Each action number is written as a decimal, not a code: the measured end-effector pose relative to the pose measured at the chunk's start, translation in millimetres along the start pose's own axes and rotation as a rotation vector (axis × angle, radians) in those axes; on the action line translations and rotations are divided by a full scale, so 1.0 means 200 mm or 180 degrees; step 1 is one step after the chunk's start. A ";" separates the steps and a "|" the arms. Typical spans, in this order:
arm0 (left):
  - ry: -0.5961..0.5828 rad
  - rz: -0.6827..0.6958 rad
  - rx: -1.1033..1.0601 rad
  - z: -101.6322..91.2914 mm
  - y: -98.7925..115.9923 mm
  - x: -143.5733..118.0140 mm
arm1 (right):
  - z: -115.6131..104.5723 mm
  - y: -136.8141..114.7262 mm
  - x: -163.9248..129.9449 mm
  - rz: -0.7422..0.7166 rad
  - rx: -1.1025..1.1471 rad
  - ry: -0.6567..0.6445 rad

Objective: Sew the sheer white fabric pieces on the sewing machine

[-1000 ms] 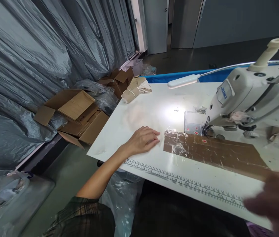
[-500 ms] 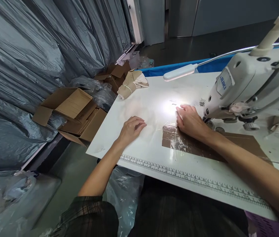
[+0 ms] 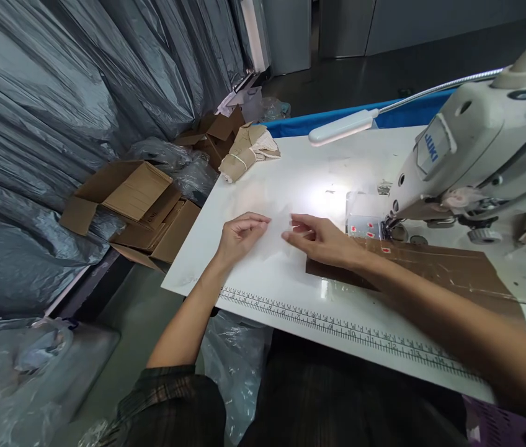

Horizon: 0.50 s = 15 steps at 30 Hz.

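Near the tabletop's (image 3: pixel 263 282) front edge ran a printed ruler (image 3: pixel 337 326). Beyond it, the left hand (image 3: pixel 239 236) and right hand (image 3: pixel 323 241) each pinched a clear plastic sheet (image 3: pixel 276 233) (barely visible) lying between them, left of the sewing machine (image 3: pixel 477 167).

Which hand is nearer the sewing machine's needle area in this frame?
Right. The right hand lies on the table just left of the needle area, over the brown taped strip's end. The left hand sits farther left, beyond it.
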<state>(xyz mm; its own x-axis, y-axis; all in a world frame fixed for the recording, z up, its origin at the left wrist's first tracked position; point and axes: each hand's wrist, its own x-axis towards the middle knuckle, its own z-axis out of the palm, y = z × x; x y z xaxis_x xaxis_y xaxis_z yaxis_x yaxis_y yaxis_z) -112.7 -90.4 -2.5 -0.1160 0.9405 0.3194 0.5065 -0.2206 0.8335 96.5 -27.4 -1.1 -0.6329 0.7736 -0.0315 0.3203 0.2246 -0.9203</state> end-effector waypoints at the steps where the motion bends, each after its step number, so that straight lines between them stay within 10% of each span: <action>1: -0.0168 0.0011 0.0017 0.00 0.00 0.00 | 0.02 -0.01 0.02 0.0012 0.0024 -0.0036; 8: -0.0508 0.0265 0.0703 0.03 -0.06 -0.01 | -0.10 -0.02 -0.13 0.1033 0.0702 -0.0158; 15: -0.0497 0.1002 0.1393 0.05 -0.06 -0.02 | -0.36 0.15 -0.55 0.1064 0.0754 -0.0341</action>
<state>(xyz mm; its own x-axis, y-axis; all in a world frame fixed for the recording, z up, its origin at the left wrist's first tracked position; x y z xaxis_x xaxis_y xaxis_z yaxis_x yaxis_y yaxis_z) -110.2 -88.8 -17.3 0.2092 0.8810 0.4244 0.8075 -0.4004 0.4331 226.6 -64.2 3.1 -0.5953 0.7120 -0.3723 0.3573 -0.1804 -0.9164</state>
